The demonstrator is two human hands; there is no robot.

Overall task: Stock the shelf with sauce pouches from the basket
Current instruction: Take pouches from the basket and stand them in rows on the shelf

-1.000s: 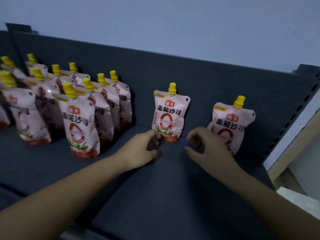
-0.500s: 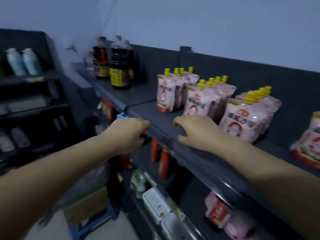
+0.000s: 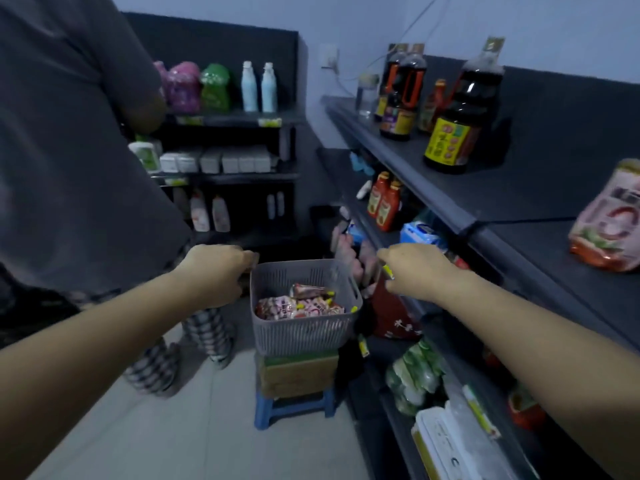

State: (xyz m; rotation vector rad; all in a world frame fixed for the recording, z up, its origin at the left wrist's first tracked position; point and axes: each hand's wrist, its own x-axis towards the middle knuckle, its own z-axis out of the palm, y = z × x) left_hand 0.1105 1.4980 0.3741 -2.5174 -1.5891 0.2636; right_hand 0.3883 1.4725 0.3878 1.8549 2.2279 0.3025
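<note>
Sauce pouches (image 3: 298, 304) lie in the basket (image 3: 301, 336); left hand (image 3: 214, 271) at its 10 o'clock, right hand (image 3: 415, 268) at 2 o'clock, both loosely curled, empty; another pouch (image 3: 609, 220) on the shelf (image 3: 540, 244) at 3 o'clock

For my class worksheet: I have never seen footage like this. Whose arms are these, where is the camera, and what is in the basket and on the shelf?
No machine here: a camera on a person's head looks down at their own arms. The left hand and right hand hover by a grey basket and seem to hold nothing. Pink sauce pouches lie in it. It stands on a box on a blue stool. The shelf at right bears dark bottles and one pouch. Another person stands at left.
</note>
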